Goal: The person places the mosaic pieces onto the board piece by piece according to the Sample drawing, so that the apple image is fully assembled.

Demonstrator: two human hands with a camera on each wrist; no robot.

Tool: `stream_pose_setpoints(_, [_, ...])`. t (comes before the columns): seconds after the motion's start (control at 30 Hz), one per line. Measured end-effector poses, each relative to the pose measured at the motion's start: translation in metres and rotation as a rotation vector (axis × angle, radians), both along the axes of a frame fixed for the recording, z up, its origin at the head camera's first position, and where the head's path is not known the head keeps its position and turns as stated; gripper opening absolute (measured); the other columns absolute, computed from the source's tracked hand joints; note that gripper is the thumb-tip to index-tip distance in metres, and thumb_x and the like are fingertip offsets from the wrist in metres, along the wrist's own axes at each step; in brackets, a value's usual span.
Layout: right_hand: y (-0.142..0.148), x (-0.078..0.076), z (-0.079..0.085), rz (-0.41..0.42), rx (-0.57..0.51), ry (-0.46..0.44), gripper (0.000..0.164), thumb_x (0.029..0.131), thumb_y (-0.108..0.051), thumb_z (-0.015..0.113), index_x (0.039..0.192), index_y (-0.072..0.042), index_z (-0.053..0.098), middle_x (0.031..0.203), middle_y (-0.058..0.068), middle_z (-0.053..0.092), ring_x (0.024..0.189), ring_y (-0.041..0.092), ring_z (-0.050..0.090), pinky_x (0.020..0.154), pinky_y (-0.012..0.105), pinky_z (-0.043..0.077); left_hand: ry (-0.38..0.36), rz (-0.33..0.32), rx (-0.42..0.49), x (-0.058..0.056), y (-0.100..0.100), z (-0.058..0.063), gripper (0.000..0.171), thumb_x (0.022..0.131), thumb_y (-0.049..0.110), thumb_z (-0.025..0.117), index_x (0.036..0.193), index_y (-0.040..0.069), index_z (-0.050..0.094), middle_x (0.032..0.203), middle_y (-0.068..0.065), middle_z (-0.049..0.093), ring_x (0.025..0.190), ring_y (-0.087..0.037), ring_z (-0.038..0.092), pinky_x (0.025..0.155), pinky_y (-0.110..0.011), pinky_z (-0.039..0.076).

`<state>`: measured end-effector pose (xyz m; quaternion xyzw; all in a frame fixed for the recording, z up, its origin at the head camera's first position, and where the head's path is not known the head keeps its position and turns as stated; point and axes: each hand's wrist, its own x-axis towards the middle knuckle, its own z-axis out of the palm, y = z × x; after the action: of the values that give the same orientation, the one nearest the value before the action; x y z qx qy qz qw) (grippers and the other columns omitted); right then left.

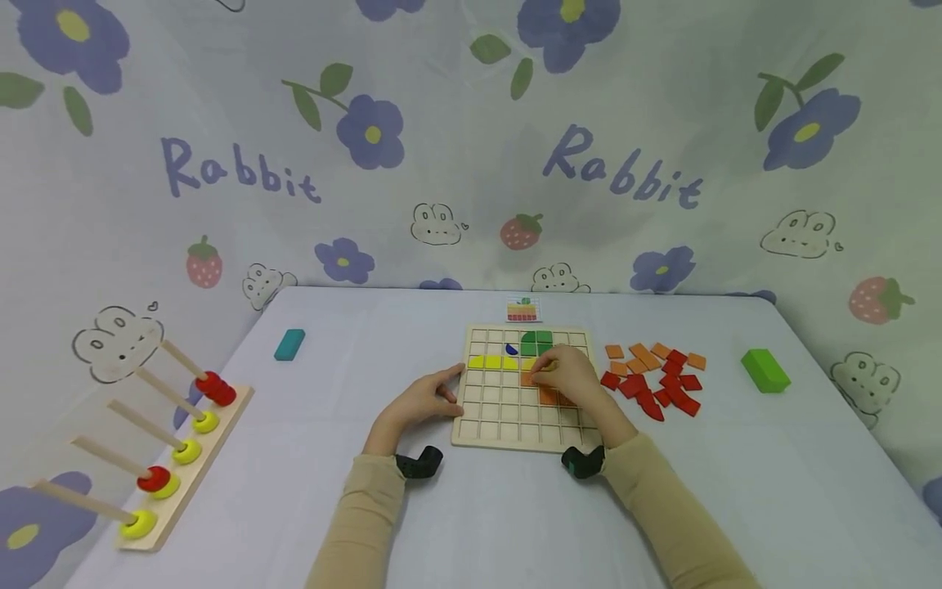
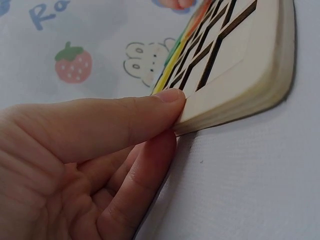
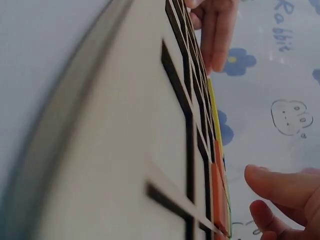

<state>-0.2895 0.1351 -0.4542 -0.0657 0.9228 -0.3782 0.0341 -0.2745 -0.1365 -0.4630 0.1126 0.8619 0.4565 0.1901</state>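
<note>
A wooden grid board [image 1: 489,413] lies in front of me with coloured tiles on it: green tiles [image 1: 537,342], a small blue tile [image 1: 511,349], a yellow row [image 1: 491,361] and orange tiles [image 1: 548,397]. My left hand [image 1: 423,399] holds the board's left edge; the left wrist view shows the thumb [image 2: 150,112] on its rim with a finger below. Over the board's right half hovers my right hand [image 1: 572,375], fingertips close above the orange and yellow tiles. In the right wrist view its thumb [image 3: 277,185] stands apart from the finger below, nothing visible between them.
Loose orange tiles [image 1: 643,356] and red tiles [image 1: 633,384] are scattered right of the board. Behind it lies a small picture card [image 1: 524,311]. A bead-and-peg stand [image 1: 195,462] stands at left, a teal block [image 1: 290,344] back left, a green block [image 1: 765,370] far right.
</note>
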Motion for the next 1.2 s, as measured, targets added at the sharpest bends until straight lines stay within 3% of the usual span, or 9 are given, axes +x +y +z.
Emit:
stream_pose_setpoints(0.23, [0.044,-0.005,0.008,-0.066,-0.205,-0.061,0.024,0.084,-0.017,0.068,0.104,-0.004,0.065,0.105,0.014,0.056,0.08,0.023,0.044,0.063,0.031,0.038,-0.004,0.015,-0.004,-0.001,0.0,-0.001,0.081,0.073,0.01,0.077,0.143,0.014,0.037,0.084,-0.006,0.058,0.073,-0.017,0.051,0.065,-0.027,0.042])
stream_pose_setpoints(0.53, [0.095,-0.008,0.005,-0.171,-0.265,-0.107,0.032,0.091,-0.015,0.058,0.118,0.0,0.057,0.112,0.019,0.051,0.089,0.026,0.045,0.068,0.031,0.044,-0.02,0.033,0.009,-0.001,0.0,0.0,0.082,0.072,0.009,0.077,0.143,0.015,0.036,0.083,-0.007,0.057,0.073,-0.017,0.05,0.065,-0.028,0.041])
stream_pose_setpoints(0.63, [0.101,-0.009,-0.001,-0.173,-0.179,-0.073,0.031,0.092,-0.012,0.055,0.121,-0.001,0.057,0.119,0.021,0.048,0.1,0.033,0.046,0.079,0.039,0.045,-0.019,0.026,0.005,-0.001,0.0,0.0,0.082,0.072,0.01,0.077,0.143,0.015,0.036,0.083,-0.007,0.058,0.073,-0.017,0.05,0.065,-0.028,0.041])
stream_pose_setpoints(0.77, [0.105,-0.011,-0.007,-0.176,0.052,0.031,0.035,0.09,-0.007,0.053,0.125,-0.001,0.057,0.129,0.026,0.048,0.114,0.044,0.043,0.091,0.053,0.037,-0.017,0.015,0.001,-0.002,0.001,-0.002,0.082,0.073,0.01,0.076,0.144,0.015,0.035,0.083,-0.007,0.057,0.073,-0.018,0.05,0.065,-0.028,0.041])
stream_pose_setpoints(0.93, [0.105,-0.012,-0.01,-0.187,0.238,0.069,0.038,0.088,-0.006,0.053,0.126,-0.004,0.057,0.124,0.026,0.053,0.112,0.049,0.041,0.088,0.058,0.033,-0.008,0.016,-0.007,-0.002,0.0,-0.003,0.081,0.073,0.009,0.076,0.144,0.016,0.036,0.083,-0.006,0.057,0.073,-0.017,0.05,0.067,-0.028,0.041])
stream_pose_setpoints(1.07, [0.105,-0.012,-0.008,-0.187,0.265,0.097,0.037,0.085,-0.006,0.058,0.122,-0.003,0.06,0.111,0.025,0.058,0.101,0.045,0.049,0.079,0.054,0.039,-0.01,0.02,-0.007,-0.002,0.001,-0.002,0.081,0.074,0.009,0.076,0.144,0.017,0.036,0.083,-0.006,0.057,0.073,-0.017,0.05,0.067,-0.028,0.041])
stream_pose_setpoints(1.2, [0.106,-0.011,-0.007,-0.184,0.17,0.078,0.04,0.083,-0.003,0.06,0.122,0.002,0.057,0.104,0.024,0.056,0.096,0.039,0.052,0.079,0.049,0.041,-0.014,0.021,-0.009,-0.002,0.001,-0.002,0.081,0.074,0.009,0.076,0.144,0.017,0.036,0.083,-0.006,0.057,0.073,-0.017,0.05,0.067,-0.028,0.042])
